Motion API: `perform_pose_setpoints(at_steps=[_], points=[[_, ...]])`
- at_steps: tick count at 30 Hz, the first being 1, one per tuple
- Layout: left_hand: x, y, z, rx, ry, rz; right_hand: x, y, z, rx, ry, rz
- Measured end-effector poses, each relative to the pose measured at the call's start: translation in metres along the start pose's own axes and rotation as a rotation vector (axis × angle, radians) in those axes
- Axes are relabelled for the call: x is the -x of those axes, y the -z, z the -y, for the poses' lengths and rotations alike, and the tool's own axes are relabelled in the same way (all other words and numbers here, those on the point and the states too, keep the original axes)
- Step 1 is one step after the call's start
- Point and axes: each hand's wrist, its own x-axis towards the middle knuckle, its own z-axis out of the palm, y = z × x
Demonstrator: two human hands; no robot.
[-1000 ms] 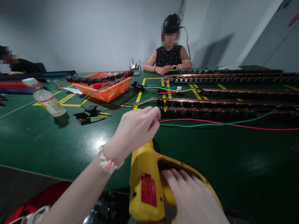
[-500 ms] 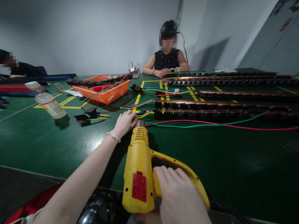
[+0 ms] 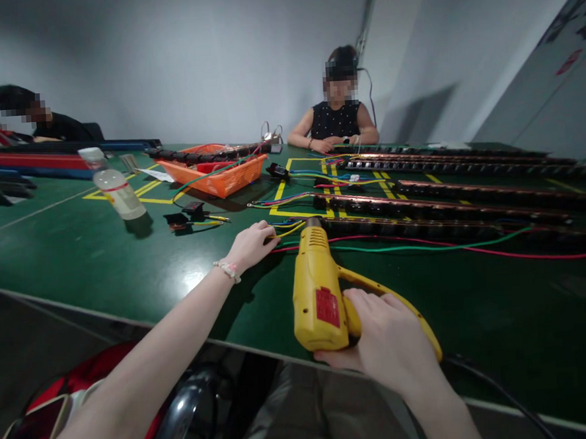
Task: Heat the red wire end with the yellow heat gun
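Green table (image 3: 502,313) reaches back toward a pale wall (image 3: 204,59), with two co-workers, one person (image 3: 337,125) across from you and a second person (image 3: 66,127) at far left. Your right hand (image 3: 392,336) grips one yellow heat gun (image 3: 314,288) by its handle, its nozzle at the left end of the nearest strip (image 3: 373,226); contact there is unclear. Your left hand (image 3: 252,245) pinches yellow wires (image 3: 291,231) just left of the nozzle. At least four strips lie rightward. One bottle (image 3: 120,192) and one basket (image 3: 216,182) stand left, two connectors (image 3: 193,209) between the bottle and your left hand. You have most room right of the gun, though its cord (image 3: 496,379) crosses the front edge there; your left forearm crosses that edge too.
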Motion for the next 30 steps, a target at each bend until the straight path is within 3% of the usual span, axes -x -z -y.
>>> perform_pose_setpoints(at_steps=[9,14,21,27,30], points=[[0.002,-0.005,0.029,0.272,0.347,-0.061,-0.006,0.004,-0.001,0.036,0.011,0.047],[-0.001,-0.009,0.031,0.364,0.405,-0.123,-0.014,0.001,0.011,0.079,0.019,0.054],[-0.005,-0.015,0.039,0.555,0.454,-0.095,-0.018,-0.003,0.037,0.083,0.033,0.059],[-0.007,-0.021,0.042,0.62,0.46,-0.262,-0.026,-0.015,0.064,0.046,0.078,0.035],[-0.008,-0.02,0.043,0.674,0.495,-0.274,-0.033,-0.023,0.076,0.031,0.101,0.02]])
